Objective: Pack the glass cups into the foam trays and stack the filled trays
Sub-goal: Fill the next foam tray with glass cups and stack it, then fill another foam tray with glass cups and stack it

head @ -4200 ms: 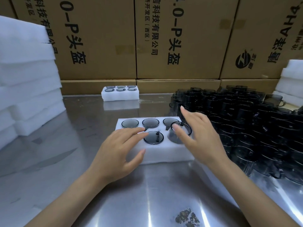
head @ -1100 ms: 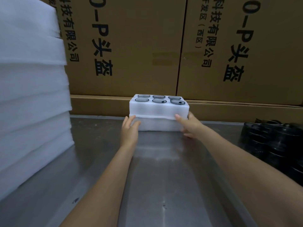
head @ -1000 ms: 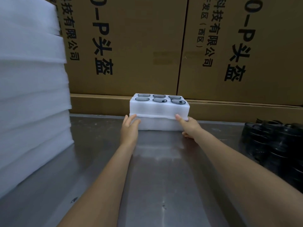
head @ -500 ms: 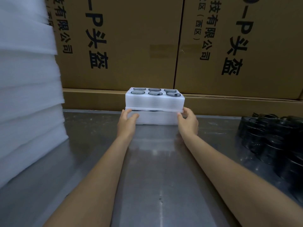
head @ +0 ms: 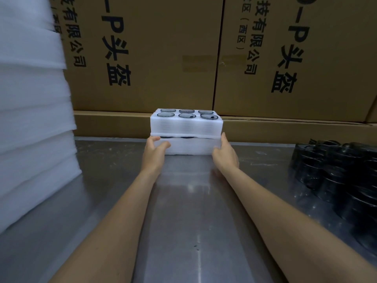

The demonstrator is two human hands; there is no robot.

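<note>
While pressed from both ends, sat two deep at the back of the counter [head: 183,211].

Where the upper foam tray [head: 186,125] rested on the lower foam tray [head: 189,147], held six glass cups [head: 185,115] in its wells. Gripped the lower tray's left end with the left hand [head: 153,153], fingers curled onto its front. Lay flat against its right end with the right hand [head: 225,153], fingers straight. Stood near loose dark cups [head: 338,170] at right, white foam stack [head: 34,119] at left, cardboard boxes [head: 146,54] behind.
</note>
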